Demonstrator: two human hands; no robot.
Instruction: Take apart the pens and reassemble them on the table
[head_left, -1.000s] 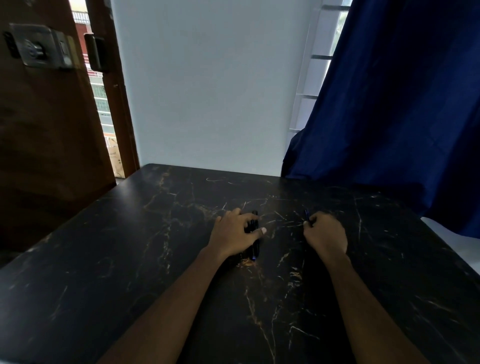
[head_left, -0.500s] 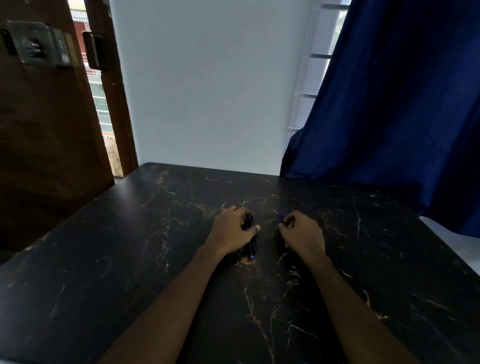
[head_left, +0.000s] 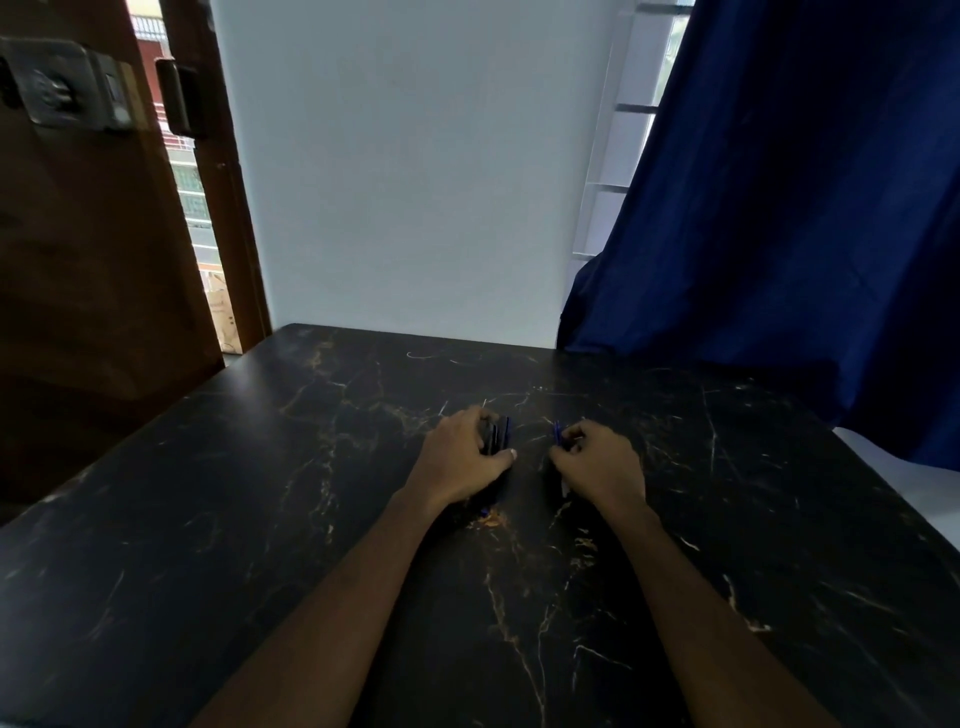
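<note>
Both hands rest on the black marbled table (head_left: 260, 519) near its middle. My left hand (head_left: 460, 462) is curled over a bundle of dark pens (head_left: 497, 434) with blue ends, which lies on the table; a blue tip pokes out below the wrist. My right hand (head_left: 597, 462) is closed around a single blue pen (head_left: 557, 434) whose end sticks up past the fingers. The two hands are a short gap apart. Most of each pen is hidden by the fingers.
A dark blue curtain (head_left: 779, 234) hangs over the table's far right corner. A white wall stands behind the table, and a brown wooden door (head_left: 88, 234) with a metal lock stands at the left. The table's right edge meets a pale surface.
My right hand slid left with its pen, from about a hand's width away to close beside my left hand. The left hand stayed on the pen bundle.
</note>
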